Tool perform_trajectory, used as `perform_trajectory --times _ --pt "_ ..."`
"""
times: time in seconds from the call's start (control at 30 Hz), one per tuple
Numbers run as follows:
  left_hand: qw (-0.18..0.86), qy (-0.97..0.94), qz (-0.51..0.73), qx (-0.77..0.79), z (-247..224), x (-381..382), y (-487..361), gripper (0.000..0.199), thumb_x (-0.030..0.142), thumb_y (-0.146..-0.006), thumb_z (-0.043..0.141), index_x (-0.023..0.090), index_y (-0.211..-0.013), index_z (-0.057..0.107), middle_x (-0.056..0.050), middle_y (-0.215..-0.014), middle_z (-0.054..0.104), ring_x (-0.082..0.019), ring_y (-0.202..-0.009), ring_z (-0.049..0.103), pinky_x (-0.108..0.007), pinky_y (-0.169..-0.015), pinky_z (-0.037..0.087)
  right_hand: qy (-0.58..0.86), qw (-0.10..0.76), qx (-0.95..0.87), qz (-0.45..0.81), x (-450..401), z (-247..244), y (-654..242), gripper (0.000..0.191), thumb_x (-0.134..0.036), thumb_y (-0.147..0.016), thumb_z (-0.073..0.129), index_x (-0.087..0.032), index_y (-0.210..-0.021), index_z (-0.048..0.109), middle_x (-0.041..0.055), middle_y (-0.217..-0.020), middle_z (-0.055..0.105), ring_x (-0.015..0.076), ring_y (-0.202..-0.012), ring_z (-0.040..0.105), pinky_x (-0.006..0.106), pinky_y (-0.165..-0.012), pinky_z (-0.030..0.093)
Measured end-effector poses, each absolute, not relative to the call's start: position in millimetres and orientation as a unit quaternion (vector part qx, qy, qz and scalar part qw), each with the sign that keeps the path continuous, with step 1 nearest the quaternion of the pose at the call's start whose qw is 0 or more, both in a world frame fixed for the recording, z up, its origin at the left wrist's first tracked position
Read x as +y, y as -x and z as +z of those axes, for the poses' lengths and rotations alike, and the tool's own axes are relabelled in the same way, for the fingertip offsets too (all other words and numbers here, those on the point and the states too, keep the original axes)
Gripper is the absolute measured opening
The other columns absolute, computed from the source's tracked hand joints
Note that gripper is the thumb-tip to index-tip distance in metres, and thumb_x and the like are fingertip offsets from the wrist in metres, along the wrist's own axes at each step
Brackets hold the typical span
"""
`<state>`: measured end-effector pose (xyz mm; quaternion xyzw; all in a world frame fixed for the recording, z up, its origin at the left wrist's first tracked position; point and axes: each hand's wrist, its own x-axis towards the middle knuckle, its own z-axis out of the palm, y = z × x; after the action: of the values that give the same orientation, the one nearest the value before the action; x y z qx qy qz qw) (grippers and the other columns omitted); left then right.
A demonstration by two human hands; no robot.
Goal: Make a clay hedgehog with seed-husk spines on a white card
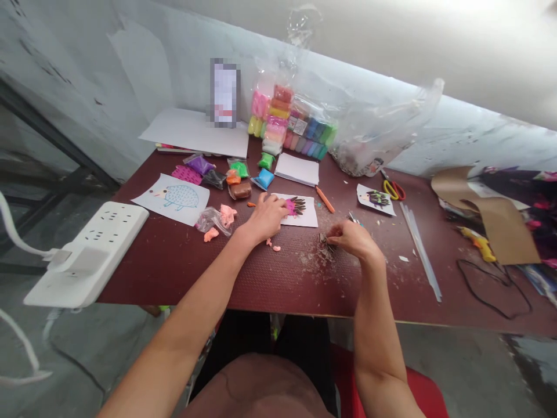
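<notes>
My left hand (272,213) lies with its fingers spread on the left side of a small white card (310,218). A pink clay shape (290,208), bristling with dark seed-like spines on its right, is stuck on that card and partly hidden by the fingers. Further right, my right hand (351,239) is closed in a pinch at a small heap of dry plant bits (322,244) on the table; exactly what sits between its fingertips is hard to make out. Peach clay lumps (227,215) lie left of my left hand, and tiny peach crumbs (277,248) lie below it.
A hedgehog drawing (180,197) and wrapped clay packs (240,190) are at left. Clay bags (278,119) and a phone (224,93) stand behind. At right are a finished-looking hedgehog card (376,199), scissors (394,189), glue sticks (420,249), and a yellow glue gun (478,244).
</notes>
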<state>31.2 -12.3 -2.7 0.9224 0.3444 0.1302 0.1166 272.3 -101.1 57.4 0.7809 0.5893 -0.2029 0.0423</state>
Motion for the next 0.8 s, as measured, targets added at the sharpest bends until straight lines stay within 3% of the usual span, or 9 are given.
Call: perform_trajectory --times 0.17,0.37,0.43,0.57,0.8 --pt "0.121 -0.921 0.141 0.341 -1.8 -11.5 -31.0 0.045 0.001 -0.087 0.05 0.023 -0.115 0.078 -0.011 -0.124 0.075 -0.031 -0.12 0.057 -0.054 -0.108 0.038 -0.775 -0.002 0.607 -0.173 -106.5 58.5 -275.5 0.013 -0.025 -0.079 0.067 -0.024 -0.072 0.079 0.0033 -0.07 0.075 0.0173 -0.064 0.063 0.028 -0.061 0.039" --pt "0.108 -0.923 0.125 0.348 0.5 -13.4 -32.1 0.038 0.003 -0.091 0.051 0.022 -0.107 0.08 -0.011 -0.124 0.074 -0.03 -0.12 0.058 -0.052 -0.108 0.038 -0.766 -0.156 0.608 -0.134 -78.8 62.7 -251.9 0.027 -0.024 -0.088 0.06 -0.021 -0.098 0.085 0.0065 -0.083 0.08 0.02 -0.076 0.069 0.03 -0.072 0.045" --pt "0.109 -0.922 0.128 0.35 0.9 -13.8 -32.2 0.036 0.005 -0.092 0.052 0.021 -0.109 0.079 -0.012 -0.126 0.072 -0.03 -0.121 0.058 -0.052 -0.107 0.039 -0.749 -0.185 0.624 -0.121 -63.4 61.1 -240.9 0.026 -0.023 -0.088 0.062 -0.021 -0.099 0.085 0.0073 -0.093 0.082 0.0207 -0.084 0.071 0.031 -0.079 0.048" --pt "0.114 -0.922 0.135 0.345 0.3 -13.4 -31.9 0.038 0.003 -0.09 0.052 0.021 -0.111 0.078 -0.012 -0.132 0.071 -0.03 -0.124 0.056 -0.051 -0.107 0.039 -0.752 -0.162 0.628 -0.119 -38.2 56.5 -222.6 0.019 -0.022 -0.088 0.067 -0.023 -0.096 0.084 0.0058 -0.095 0.082 0.021 -0.089 0.072 0.029 -0.08 0.049" --pt "0.126 -0.922 0.132 0.342 -3.5 -10.8 -34.3 0.045 0.0 -0.09 0.048 0.022 -0.119 0.075 -0.007 -0.138 0.072 -0.032 -0.137 0.053 -0.056 -0.114 0.036 -0.775 -0.093 0.616 -0.107 -26.1 57.2 -202.7 0.022 -0.018 -0.092 0.065 -0.023 -0.103 0.084 0.0089 -0.104 0.082 0.0248 -0.101 0.074 0.031 -0.085 0.05"
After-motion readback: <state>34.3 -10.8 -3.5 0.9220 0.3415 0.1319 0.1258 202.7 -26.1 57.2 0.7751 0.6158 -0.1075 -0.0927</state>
